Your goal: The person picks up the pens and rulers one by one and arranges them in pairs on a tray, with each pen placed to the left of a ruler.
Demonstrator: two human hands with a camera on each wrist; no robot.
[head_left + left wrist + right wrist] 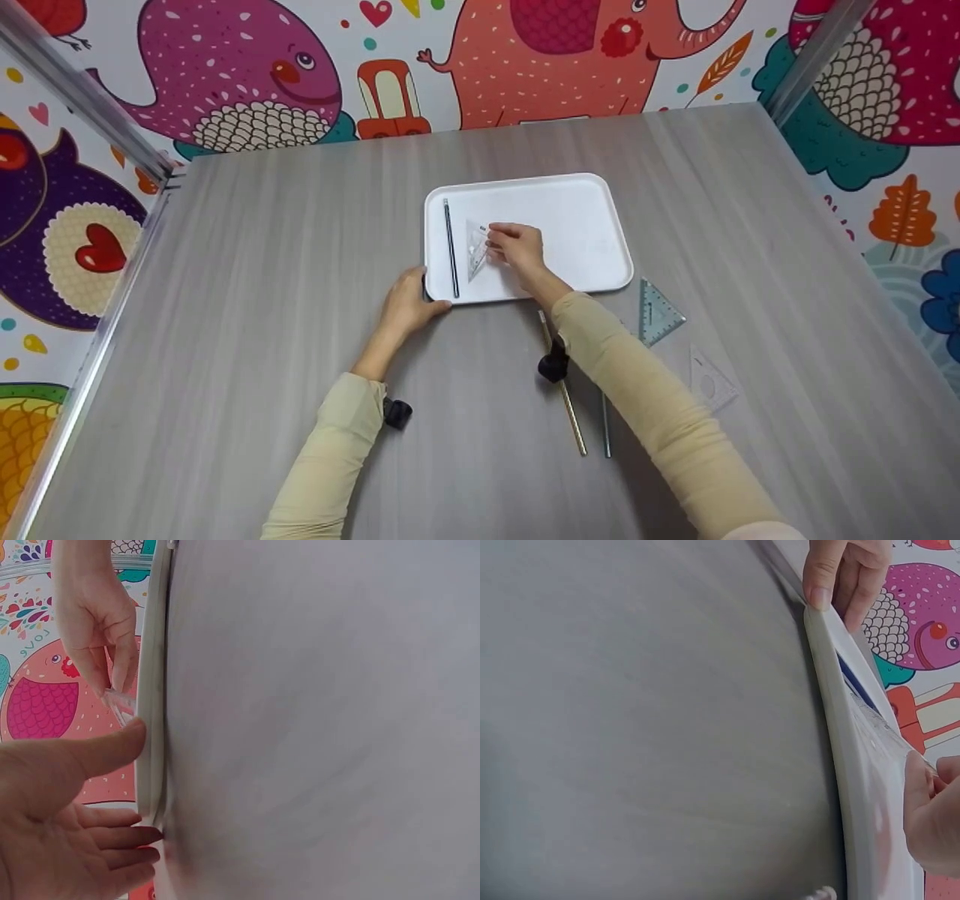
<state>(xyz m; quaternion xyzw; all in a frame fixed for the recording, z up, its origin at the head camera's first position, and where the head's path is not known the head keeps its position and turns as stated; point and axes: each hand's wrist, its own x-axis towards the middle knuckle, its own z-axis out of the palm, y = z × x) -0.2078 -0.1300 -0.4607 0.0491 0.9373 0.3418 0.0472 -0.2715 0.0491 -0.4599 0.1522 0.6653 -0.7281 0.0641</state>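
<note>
A white tray (574, 232) lies on the grey table. At its near left corner my left hand (406, 304) holds the rim, thumb along the near edge and fingers at the left side. Over the tray's left half, my right hand (519, 249) pinches a clear triangular set square (475, 253) by its right side. In the right wrist view the set square slants up from the tray towards those fingers; whether its lower edge touches the tray I cannot tell. Left of it, a dark pencil (451, 249) lies lengthwise inside the tray.
Right of the tray lie a grey-blue set square (660, 313) and another clear set square (711, 382). A gold pencil (574, 420) and a greenish-grey pencil (606, 427) lie nearer, partly beneath the right forearm. Cartoon-printed panels (555, 67) border the table.
</note>
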